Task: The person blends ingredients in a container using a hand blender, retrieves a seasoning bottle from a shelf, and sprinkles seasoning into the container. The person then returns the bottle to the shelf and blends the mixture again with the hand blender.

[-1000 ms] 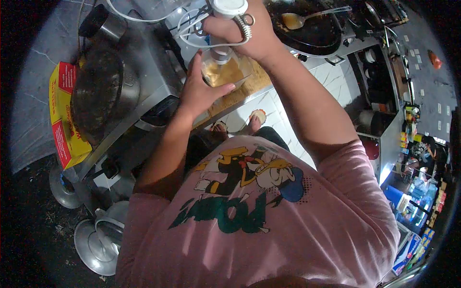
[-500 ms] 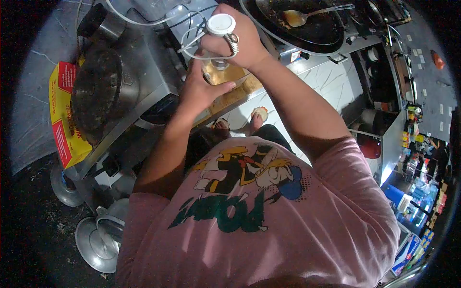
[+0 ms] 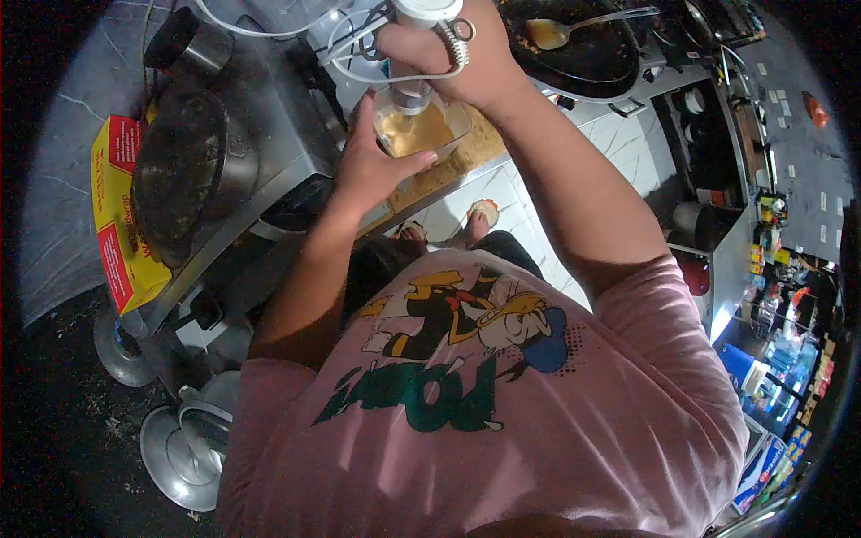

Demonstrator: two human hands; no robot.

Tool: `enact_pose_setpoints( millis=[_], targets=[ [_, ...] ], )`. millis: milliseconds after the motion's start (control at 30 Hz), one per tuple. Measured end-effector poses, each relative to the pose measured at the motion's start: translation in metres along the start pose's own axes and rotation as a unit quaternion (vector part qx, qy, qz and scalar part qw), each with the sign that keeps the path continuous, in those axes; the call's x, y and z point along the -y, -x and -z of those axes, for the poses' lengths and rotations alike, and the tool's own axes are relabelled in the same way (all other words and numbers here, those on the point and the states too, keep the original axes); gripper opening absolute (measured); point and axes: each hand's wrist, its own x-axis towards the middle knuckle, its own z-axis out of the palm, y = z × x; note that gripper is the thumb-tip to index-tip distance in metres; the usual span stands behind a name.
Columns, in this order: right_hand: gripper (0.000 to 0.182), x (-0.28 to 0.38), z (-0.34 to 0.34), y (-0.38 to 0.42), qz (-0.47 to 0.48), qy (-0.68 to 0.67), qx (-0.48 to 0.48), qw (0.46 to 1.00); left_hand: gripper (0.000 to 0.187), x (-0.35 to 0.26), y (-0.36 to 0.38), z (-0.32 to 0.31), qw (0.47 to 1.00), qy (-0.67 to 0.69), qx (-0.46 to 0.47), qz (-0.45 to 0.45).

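My right hand (image 3: 466,58) is wrapped around a white hand blender (image 3: 429,9), whose coiled cord loops beside my fingers. The blender's lower end is inside a clear plastic container (image 3: 457,125) that holds a pale tan liquid (image 3: 417,133). My left hand (image 3: 372,166) grips this container from the near left, thumb along its near side. Under the container lies a wooden board (image 3: 480,148) at the counter's edge. The blender's tip is partly hidden by the container and liquid.
At upper right sits a wide black pan (image 3: 583,63) with a metal spatula (image 3: 552,34) in it. A dark pot (image 3: 184,170) and a yellow-red cling wrap box (image 3: 126,215) stand on the left. Metal lids (image 3: 184,457) are lower left. White cords (image 3: 260,31) cross the counter.
My right hand and the blender have shifted up and slightly right in view, showing more of the container and liquid. My left hand keeps its hold on the container.
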Motion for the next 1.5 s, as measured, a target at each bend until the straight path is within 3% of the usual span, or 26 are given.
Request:
enact_pose_setpoints(
  millis=[733,833,1033,1100,1133,1233,1500],
  targets=[
    [0.037,0.018,0.005,-0.004,-0.042,-0.023,-0.01,0.999,0.123,-0.009,0.0,0.004,1.0,0.005,0.012,0.002],
    [0.037,0.01,0.005,-0.006,-0.043,0.032,0.009,0.999,0.123,-0.013,0.001,0.005,1.0,-0.005,0.01,0.008],
    [0.034,0.003,-0.005,0.005,-0.034,-0.02,0.015,0.999,0.122,-0.008,0.002,0.003,1.0,-0.016,-0.004,0.007],
    [0.035,0.005,-0.016,0.014,-0.083,-0.133,-0.011,0.988,0.121,-0.012,-0.001,0.006,1.0,-0.01,0.02,0.014],
    [0.037,-0.017,-0.018,0.024,-0.066,0.014,0.008,0.998,0.119,-0.013,-0.002,0.008,0.999,-0.004,0.043,0.022],
    [0.039,-0.04,-0.028,0.036,-0.068,0.074,0.021,0.995,0.116,0.002,-0.001,0.001,0.999,0.021,0.0,-0.039],
    [0.037,-0.008,-0.01,0.015,-0.09,-0.023,-0.005,0.996,0.121,0.0,-0.001,0.001,1.0,-0.011,0.004,-0.02]
  ],
)
